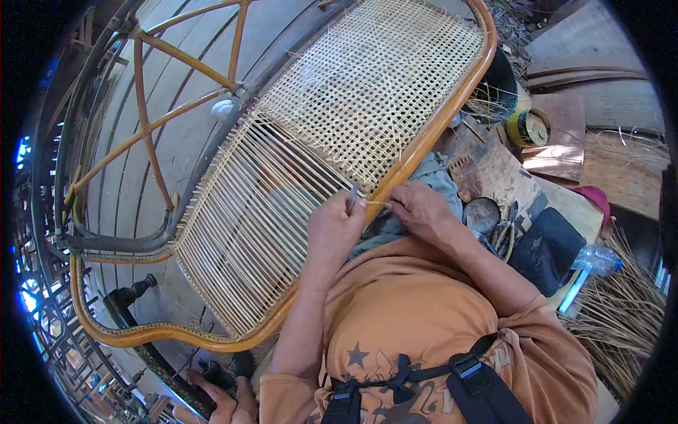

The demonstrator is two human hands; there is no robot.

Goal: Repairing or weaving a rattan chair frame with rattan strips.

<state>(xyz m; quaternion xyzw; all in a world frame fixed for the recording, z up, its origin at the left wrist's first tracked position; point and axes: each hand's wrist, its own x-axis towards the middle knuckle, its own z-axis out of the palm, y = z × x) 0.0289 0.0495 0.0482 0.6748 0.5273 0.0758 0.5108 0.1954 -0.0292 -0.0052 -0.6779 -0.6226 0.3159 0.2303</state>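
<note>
A curved, varnished rattan frame [422, 145] lies across my lap. Its far part carries a finished-looking open cane weave [367, 78], while the nearer part has only parallel cane strands [244, 226] stretched across it. At the frame's right rail, by the edge of the weave, my left hand [332, 225] is closed, with a slim grey blade-like tool [352, 198] sticking up from its fingers. A thin cane strand [376, 203] runs taut from it to my right hand [420, 208], which pinches the other end.
An unpadded rattan frame [145, 127] adjoins at the left. On the right are a yellow-and-black tin [530, 128], a dark bowl [482, 214], a black pad [545, 251], a plastic bottle [597, 260] and loose cane strips [614, 318]. A person's bare leg [220, 397] shows at the lower left.
</note>
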